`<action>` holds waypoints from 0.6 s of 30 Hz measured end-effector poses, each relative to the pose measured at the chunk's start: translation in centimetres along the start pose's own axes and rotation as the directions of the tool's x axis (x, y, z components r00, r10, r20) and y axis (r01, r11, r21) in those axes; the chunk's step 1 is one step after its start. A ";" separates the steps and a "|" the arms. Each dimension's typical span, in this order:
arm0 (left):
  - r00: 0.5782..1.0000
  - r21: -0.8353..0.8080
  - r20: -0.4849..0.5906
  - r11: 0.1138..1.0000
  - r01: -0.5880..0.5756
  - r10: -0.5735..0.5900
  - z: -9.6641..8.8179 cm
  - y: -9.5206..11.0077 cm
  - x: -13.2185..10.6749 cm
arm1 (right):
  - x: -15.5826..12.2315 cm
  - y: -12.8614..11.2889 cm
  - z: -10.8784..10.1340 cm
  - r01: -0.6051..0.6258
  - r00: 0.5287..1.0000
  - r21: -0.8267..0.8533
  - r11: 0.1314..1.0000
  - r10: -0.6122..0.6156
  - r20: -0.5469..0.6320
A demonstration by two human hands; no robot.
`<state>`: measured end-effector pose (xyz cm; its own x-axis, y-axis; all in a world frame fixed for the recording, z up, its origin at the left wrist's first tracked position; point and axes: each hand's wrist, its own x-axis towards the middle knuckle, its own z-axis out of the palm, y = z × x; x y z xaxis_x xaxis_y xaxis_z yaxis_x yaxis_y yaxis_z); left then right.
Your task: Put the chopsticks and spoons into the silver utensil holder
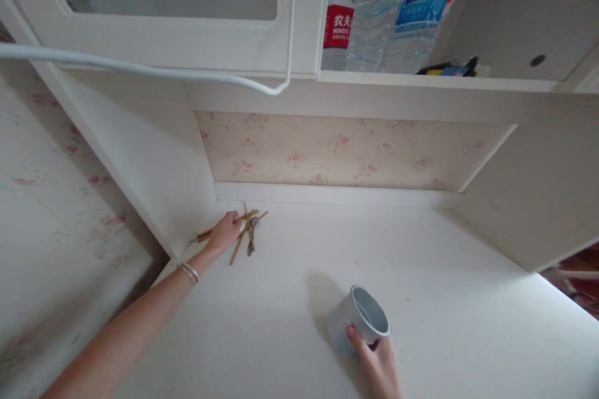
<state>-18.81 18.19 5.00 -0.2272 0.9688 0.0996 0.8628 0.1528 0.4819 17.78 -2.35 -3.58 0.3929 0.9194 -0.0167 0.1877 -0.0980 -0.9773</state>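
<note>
My left hand (226,230) is at the back left of the white tabletop, its fingers curled over some thin wooden chopsticks. Stick ends show on both sides of that hand; part of them is hidden beneath it. Just right of the fingers, more chopsticks (240,245) lie crossed in a loose pile with metal spoons (254,222). At the front, my right hand (377,361) grips a light grey metal cup (344,324) by its side, thumb outside near the rim. The cup is tilted, and its opening faces up and right; no contents can be made out.
White side panels and a flowered back wall (327,149) enclose the tabletop (290,299). Overhead, a shelf holds plastic water bottles (374,19) beside a cabinet door (187,43). A white cable (187,75) hangs across the upper left.
</note>
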 end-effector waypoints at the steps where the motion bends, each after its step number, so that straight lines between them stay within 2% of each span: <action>1: 1.000 -0.037 0.012 0.999 -0.023 0.023 0.4 -0.5 -2.0 | -0.1 -0.2 0.0 0.001 1.000 0.008 1.000 -0.001 0.009; 3: 0.999 -0.111 0.031 0.993 -0.035 0.038 1.3 -1.7 -6.5 | -0.2 -0.7 0.2 -0.010 1.000 0.033 0.999 0.009 0.029; 6: 0.999 -0.407 0.039 0.912 0.039 -0.025 2.8 -4.1 -13.7 | 0.2 -2.1 1.0 -0.018 0.997 0.102 0.995 0.010 0.078; 8: 0.994 -0.471 0.029 0.875 0.110 -0.110 3.6 -5.4 -18.1 | 1.3 -3.4 2.1 -0.008 0.992 0.174 0.985 -0.014 0.124; 10: 0.974 -0.498 -0.007 0.846 0.192 -0.225 4.2 -6.1 -21.5 | 3.0 -4.6 3.9 -0.001 0.979 0.235 0.972 -0.047 0.198; 13: 0.965 -0.479 -0.014 0.849 0.224 -0.263 4.5 -5.9 -24.0 | 6.9 -6.5 7.8 0.057 0.947 0.252 0.966 -0.133 0.294; 16: 0.976 -0.474 0.004 0.858 0.195 -0.220 4.6 -5.1 -24.1 | 11.2 -8.4 12.6 0.226 0.917 0.158 0.961 -0.265 0.297; 18: 0.978 -0.463 0.013 0.865 0.191 -0.209 4.6 -4.9 -23.5 | 13.9 -9.5 15.7 0.307 0.899 0.047 0.950 -0.306 0.314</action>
<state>-15.58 -4.43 -3.68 -0.3965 0.9179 -0.0147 0.4939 0.2268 0.8394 7.33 17.36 2.17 0.0132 0.9759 0.2179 0.2564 0.2073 -0.9441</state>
